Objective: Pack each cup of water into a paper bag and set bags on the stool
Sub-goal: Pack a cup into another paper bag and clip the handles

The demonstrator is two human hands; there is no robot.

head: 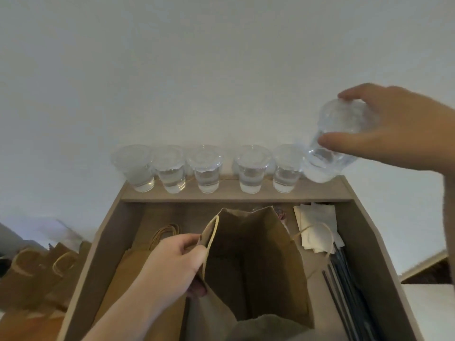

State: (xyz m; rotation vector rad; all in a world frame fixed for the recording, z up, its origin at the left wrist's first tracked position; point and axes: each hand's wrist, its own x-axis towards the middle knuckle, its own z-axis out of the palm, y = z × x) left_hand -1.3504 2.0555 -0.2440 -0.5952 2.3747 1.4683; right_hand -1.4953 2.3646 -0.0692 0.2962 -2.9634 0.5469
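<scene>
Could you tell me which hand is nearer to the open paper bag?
Left. The left hand grips the open paper bag at its rim; the right hand holds a cup up beyond it.

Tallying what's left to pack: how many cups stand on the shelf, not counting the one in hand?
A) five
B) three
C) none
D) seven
A: five cups stand in a row on the shelf, while the right hand grips a sixth cup.
</scene>
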